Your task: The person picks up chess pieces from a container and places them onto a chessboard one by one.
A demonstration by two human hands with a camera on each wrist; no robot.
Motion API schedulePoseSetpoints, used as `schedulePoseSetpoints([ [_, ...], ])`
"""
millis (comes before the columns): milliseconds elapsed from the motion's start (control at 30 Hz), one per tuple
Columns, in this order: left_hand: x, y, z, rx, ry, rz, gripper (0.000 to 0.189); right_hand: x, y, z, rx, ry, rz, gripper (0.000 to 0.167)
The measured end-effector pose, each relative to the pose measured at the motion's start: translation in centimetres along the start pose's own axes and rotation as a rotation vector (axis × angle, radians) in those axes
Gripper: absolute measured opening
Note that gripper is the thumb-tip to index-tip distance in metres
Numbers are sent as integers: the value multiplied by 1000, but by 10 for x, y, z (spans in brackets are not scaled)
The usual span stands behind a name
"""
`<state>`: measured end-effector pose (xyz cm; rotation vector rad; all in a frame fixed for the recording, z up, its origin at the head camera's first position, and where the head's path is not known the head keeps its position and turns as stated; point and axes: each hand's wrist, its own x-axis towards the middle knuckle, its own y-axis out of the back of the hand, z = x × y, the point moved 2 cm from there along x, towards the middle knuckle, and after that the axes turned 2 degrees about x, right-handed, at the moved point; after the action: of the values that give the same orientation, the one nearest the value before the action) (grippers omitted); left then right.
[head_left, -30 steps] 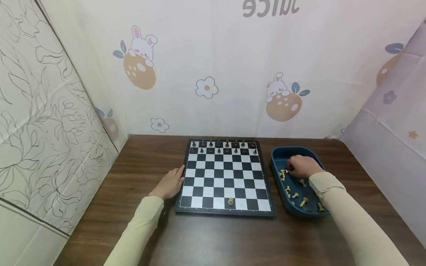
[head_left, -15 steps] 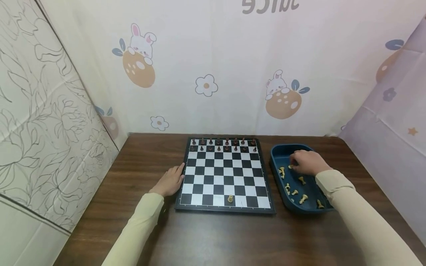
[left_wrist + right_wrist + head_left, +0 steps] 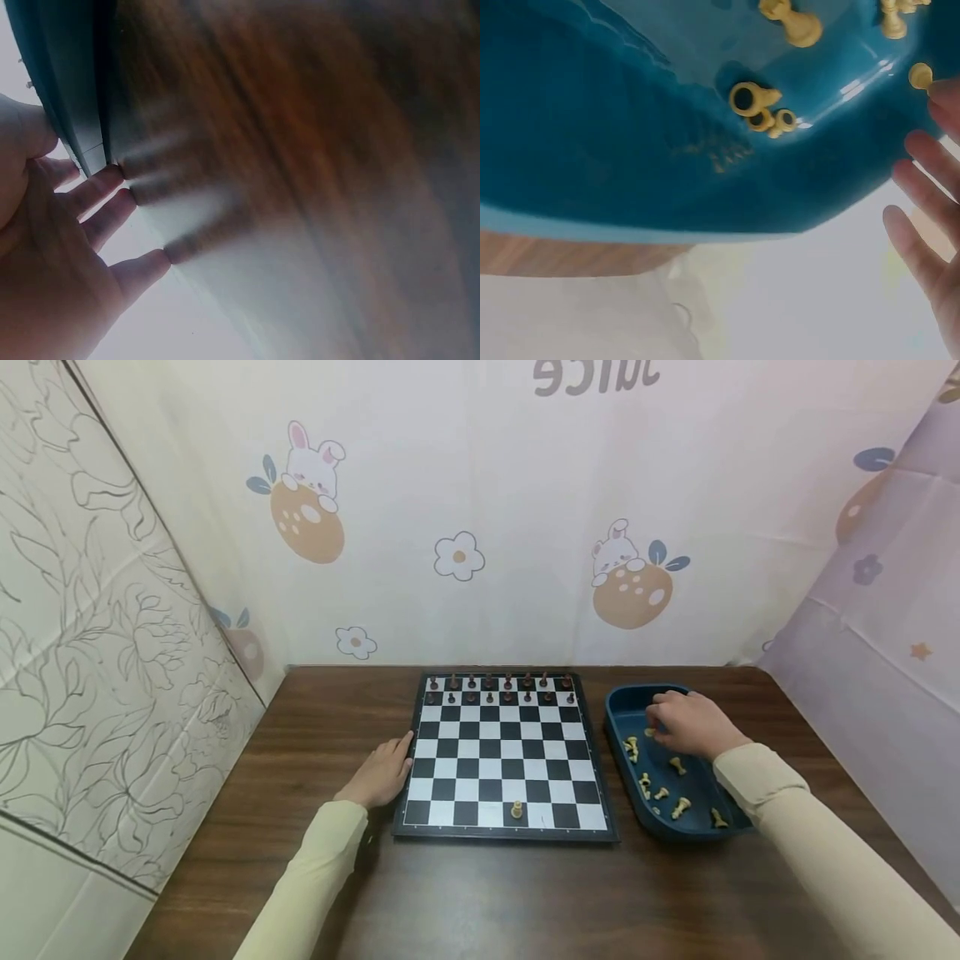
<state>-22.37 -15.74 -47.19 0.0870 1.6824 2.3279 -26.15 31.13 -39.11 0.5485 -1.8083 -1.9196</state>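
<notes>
My right hand (image 3: pixel 693 724) is over the far part of a blue tray (image 3: pixel 675 835). It pinches a cream chess piece (image 3: pixel 921 76), whose round base shows by the fingertips in the right wrist view; its kind is hidden. Several cream chess pieces (image 3: pixel 680 808) lie on their sides in the tray. My left hand (image 3: pixel 378 774) rests beside the chessboard (image 3: pixel 491 750), fingers extended against its left edge, as the left wrist view also shows. One cream piece (image 3: pixel 517 810) stands on the near row. Dark red pieces (image 3: pixel 507 682) fill the two far rows.
Board and tray stand side by side on a dark brown wooden table (image 3: pixel 480 902), a narrow gap between them. A patterned curtain (image 3: pixel 525 593) hangs behind the table, and a flower-patterned panel (image 3: pixel 112 635) is at the left.
My right hand has risen slightly from the tray floor and shifted right, the pinched chess piece coming with it. The left hand stays against the board.
</notes>
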Motion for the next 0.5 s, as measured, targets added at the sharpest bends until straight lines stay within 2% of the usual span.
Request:
schedulePoseSetpoints([
  [500, -1, 1, 1, -12, -9, 1, 54, -4, 26, -38, -100, 152, 112, 14],
])
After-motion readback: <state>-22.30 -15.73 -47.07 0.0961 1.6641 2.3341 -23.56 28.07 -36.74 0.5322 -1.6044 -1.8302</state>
